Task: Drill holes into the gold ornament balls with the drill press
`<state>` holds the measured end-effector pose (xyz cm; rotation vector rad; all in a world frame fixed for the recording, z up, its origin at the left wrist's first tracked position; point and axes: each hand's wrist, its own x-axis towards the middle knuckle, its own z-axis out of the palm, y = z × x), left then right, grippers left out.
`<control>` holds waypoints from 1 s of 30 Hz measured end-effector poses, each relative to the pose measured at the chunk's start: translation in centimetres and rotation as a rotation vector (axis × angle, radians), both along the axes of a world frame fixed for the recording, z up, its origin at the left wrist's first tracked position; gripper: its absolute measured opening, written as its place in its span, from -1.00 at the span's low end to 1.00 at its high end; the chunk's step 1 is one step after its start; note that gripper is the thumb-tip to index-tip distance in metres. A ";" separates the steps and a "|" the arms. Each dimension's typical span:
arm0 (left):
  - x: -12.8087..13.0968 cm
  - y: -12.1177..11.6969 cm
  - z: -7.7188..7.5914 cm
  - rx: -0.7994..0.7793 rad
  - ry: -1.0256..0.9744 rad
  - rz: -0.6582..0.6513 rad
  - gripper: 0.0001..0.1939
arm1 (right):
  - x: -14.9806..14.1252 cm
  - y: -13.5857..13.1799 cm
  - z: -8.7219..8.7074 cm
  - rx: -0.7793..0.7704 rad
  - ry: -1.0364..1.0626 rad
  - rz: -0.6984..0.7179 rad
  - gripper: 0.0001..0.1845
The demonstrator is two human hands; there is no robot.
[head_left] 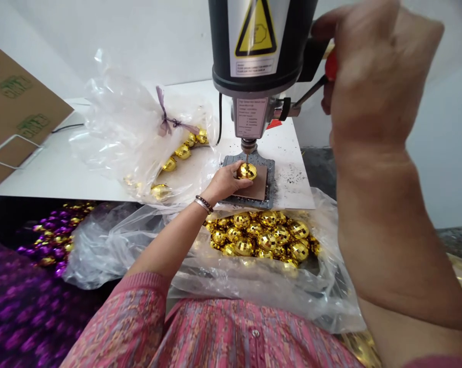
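Note:
My left hand (223,183) holds a faceted gold mirror ball (248,171) down on a brown pad (259,185), right under the thin drill bit (247,158). The bit's tip meets the top of the ball. The pad lies on the grey base (227,174) of a black bench drill (256,46). Raised at the right, my right hand (376,76) is closed around the red-tipped feed lever (330,65) of the drill, and its fingers hide most of the red grip.
A clear plastic bag of gold balls (261,235) lies just below the white board (288,148), and another (139,138), tied with purple ribbon, sits on the board's left. Purple balls (50,235) and a cardboard sheet (16,107) are at the left. Dark shavings (292,174) are scattered on the board.

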<state>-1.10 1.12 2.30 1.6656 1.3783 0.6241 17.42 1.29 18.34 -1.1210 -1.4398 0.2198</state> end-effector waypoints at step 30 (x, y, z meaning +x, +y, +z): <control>-0.2 -0.2 -0.7 0.036 -0.082 -0.033 -0.50 | -0.7 -3.9 -12.2 0.284 -0.233 -0.218 -0.50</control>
